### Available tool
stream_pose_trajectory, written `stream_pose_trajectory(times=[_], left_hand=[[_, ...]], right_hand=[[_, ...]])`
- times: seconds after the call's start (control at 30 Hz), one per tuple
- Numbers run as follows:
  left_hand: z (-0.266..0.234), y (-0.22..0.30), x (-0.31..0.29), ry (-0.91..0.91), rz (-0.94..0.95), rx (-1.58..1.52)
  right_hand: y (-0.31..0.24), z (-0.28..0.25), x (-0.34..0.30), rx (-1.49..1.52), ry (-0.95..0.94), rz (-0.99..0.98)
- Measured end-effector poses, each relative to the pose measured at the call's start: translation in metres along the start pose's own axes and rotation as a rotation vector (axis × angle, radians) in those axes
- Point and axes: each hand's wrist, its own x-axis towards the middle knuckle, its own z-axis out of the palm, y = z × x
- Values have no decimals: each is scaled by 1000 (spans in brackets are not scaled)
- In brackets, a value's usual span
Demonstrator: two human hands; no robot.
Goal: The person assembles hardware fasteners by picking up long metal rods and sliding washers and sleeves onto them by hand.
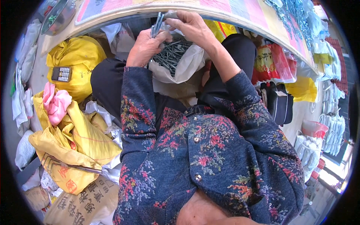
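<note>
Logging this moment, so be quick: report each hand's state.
Left hand: closed, holding a bundle of thin grey rods.
Right hand: curled beside the bundle; whether it holds anything cannot be told.

Both hands up front, near each other. Left hand [147, 45]: fingers curled in a grip, thumb pointing toward the right hand. Right hand [190, 27]: slightly higher in view, palm side down-left, thumb and forefinger tips close together; pinch contact unclear. Left forearm [138, 101] runs almost straight ahead; right forearm [221, 60] angles inward, bare toward the wrist. Knees bent, spread wide.
</note>
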Motion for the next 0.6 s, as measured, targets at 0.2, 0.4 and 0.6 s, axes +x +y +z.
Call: stream_pose_trajectory(times=[0.2, 0.4, 0.6], left_hand=[[18, 9, 8, -259, 66, -229], [43, 18, 25, -259, 33, -449], [61, 16, 28, -123, -82, -390]], right_hand=[[-13, -14, 2, 265, -55, 29], [-17, -50, 25, 566, 352, 250], [2, -65, 28, 444, 276, 166]])
